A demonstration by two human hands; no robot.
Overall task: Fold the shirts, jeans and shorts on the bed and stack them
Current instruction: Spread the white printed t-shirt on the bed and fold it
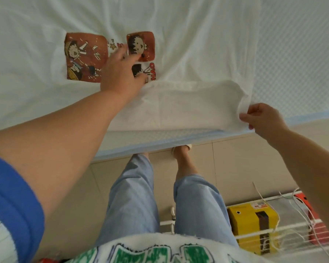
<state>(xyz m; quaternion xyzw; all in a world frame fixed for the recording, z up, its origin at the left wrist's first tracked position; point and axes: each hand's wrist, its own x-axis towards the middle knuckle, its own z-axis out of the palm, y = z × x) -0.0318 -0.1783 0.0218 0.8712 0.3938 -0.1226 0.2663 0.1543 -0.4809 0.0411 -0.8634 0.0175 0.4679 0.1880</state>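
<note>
A white T-shirt with brown cartoon patches lies spread on the bed, print facing up. Its near part is turned over into a white flap along the bed's front edge. My left hand rests flat on the shirt between the printed patches, fingers spread. My right hand pinches the right corner of the folded flap at the bed's edge and lifts it slightly.
The bed's blue-trimmed edge runs across the middle of the view. Below it are a tiled floor, my legs in light blue trousers and a white wire rack holding a yellow box and red items at the lower right.
</note>
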